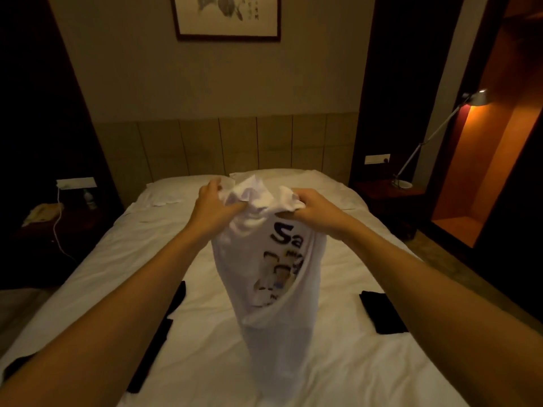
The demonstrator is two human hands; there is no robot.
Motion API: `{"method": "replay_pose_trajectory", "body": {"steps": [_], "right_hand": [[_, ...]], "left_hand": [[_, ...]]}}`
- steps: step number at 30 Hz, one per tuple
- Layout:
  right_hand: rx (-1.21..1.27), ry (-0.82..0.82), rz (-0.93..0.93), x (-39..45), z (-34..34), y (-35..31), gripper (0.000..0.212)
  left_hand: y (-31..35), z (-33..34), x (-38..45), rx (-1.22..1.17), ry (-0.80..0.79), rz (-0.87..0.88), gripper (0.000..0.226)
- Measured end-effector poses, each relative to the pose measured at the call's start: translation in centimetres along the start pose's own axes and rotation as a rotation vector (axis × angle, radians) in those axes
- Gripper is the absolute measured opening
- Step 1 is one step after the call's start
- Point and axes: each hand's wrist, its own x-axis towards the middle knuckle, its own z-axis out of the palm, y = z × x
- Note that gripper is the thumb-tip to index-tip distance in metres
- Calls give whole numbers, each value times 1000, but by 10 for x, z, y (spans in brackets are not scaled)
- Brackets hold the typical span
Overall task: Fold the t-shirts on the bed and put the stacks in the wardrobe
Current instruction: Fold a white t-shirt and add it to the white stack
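Note:
A white t-shirt (282, 333) with dark printed letters hangs bunched above the white bed (338, 362), its lower end reaching the sheet. My left hand (213, 205) grips the bunched top of the shirt on the left. My right hand (308, 205) grips the same bunched top on the right. A folded black garment (382, 312) lies flat on the bed to the right. Another black garment (160, 333) lies spread on the bed to the left, partly under my left forearm.
Two white pillows (276, 174) sit at the padded headboard. A dark nightstand (53, 227) with a phone and cable stands left of the bed. A lit desk lamp (435, 136) stands on the right nightstand beside an orange-lit alcove (482, 177).

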Motion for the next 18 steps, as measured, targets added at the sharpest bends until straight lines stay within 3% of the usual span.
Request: {"method": "replay_pose_trajectory", "body": {"steps": [2,4,8,11,14,16,18], "right_hand": [[-135,-88,-80,6,-1,-9,10],[-206,-157,-132,10,0,-21,21],[-330,-216,-130,13,-13,-34,22],[-226,-251,50,7,-32,-21,12],[-146,-369,218,-5,-41,-6,29],[-162,-482,250,-16,-37,2,31],[-255,-493,258,-36,-29,13,27]], "left_hand": [[3,7,-11,196,-154,313,93],[17,17,-16,154,-333,502,75],[35,20,-14,92,-314,432,35],[36,12,-15,183,-359,445,10],[36,9,-26,129,-380,435,20],[34,6,-37,6,-352,394,16],[31,1,-54,-101,-296,312,18]]}}
